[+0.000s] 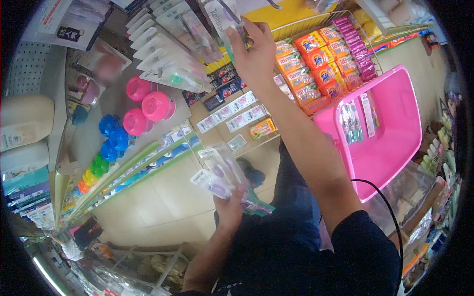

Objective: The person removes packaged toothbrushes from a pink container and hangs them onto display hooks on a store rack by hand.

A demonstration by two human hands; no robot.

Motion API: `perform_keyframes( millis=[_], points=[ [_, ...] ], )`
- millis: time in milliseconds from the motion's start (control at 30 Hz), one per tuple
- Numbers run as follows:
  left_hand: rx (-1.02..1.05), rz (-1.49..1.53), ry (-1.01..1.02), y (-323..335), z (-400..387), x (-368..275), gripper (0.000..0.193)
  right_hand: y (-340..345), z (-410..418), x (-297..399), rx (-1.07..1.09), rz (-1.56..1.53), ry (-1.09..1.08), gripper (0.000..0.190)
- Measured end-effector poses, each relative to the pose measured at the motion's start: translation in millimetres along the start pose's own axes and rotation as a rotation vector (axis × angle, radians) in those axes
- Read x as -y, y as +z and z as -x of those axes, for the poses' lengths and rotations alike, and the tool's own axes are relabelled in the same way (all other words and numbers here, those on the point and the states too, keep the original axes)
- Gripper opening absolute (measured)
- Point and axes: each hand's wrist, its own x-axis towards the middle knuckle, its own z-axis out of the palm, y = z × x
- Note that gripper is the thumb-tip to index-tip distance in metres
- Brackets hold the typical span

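Observation:
My left hand (230,211) grips several blister-packed toothbrushes (221,185) with purple parts and white header cards, low in front of my body. Higher up, my right hand (255,50) pinches a carded toothbrush pack (221,16) that still hangs at a metal display hook (229,11). Left of that hand, rows of similar carded packs (163,55) hang on hooks. To my right is a pink plastic basket (394,148). Inside it lie a multi-brush toothbrush pack (351,124) and a slim white pack (367,114).
Wire-fronted shelving holds orange Tide soap packs (322,59) and small white boxes (227,113). Pink-lidded jars (157,105) and blue-lidded jars (114,137) stand on the left shelf. A black cable (389,211) runs beside my right arm. At lower left, a person (72,248) is partly visible.

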Motion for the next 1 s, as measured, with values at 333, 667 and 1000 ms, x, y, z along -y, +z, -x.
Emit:
perform_keyframes(
  millis=[333,667,1000],
  points=[
    [0.074,0.056,-0.01,-5,4,-10,0.049,-6,-7,8,-0.101,0.358,-0.235,0.039],
    [0.049,0.201,-0.013,23,-12,-44,0.04,-150,133,104,0.504,-0.242,0.615,0.022],
    [-0.028,0.227,-0.107,58,-14,-58,0.037,-167,161,87,0.404,-0.383,0.824,0.019]
  ],
)
